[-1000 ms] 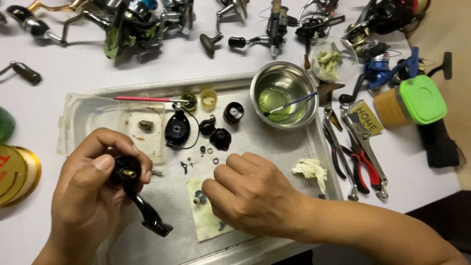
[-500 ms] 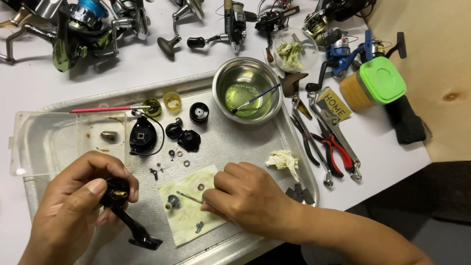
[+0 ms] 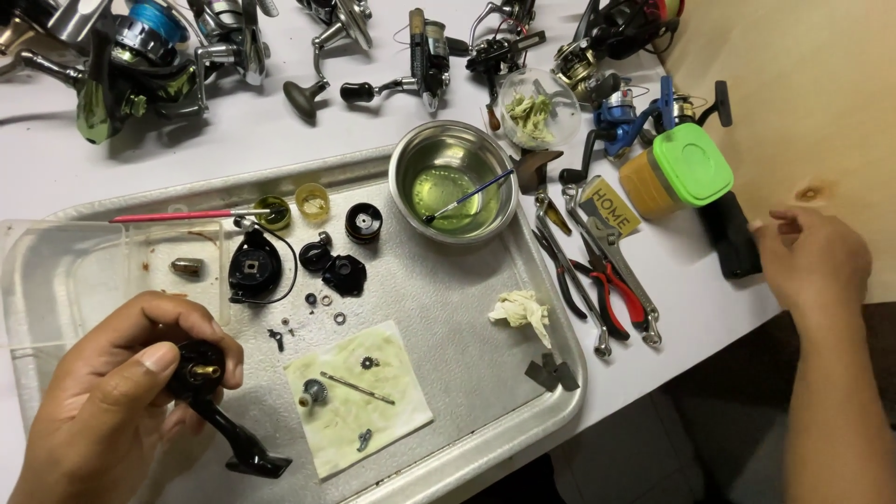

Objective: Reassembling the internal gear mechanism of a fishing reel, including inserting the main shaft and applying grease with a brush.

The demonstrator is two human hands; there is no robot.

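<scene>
My left hand (image 3: 117, 397) grips a black fishing reel body (image 3: 210, 397) with a brass centre and a handle arm pointing down right, over the lower left of a metal tray (image 3: 485, 373). My right hand (image 3: 817, 257) is off the tray at the table's right edge, fingers loosely curled, holding nothing, close to a black tool handle (image 3: 733, 238). On the tray a stained paper towel (image 3: 359, 397) carries a thin shaft, a small gear and other small reel parts. Black reel parts (image 3: 257, 266) and washers lie above it.
A steel bowl (image 3: 455, 182) with yellow-green liquid and a small brush sits on the tray's top right. Pliers and a wrench (image 3: 602, 275) lie right of the tray, near a green-lidded jar (image 3: 677, 173). Several fishing reels (image 3: 140, 51) line the back. A crumpled tissue (image 3: 523, 308) lies on the tray.
My right hand has left the paper towel, leaving the small parts there, and moved far right off the tray. The left hand keeps holding the reel body.
</scene>
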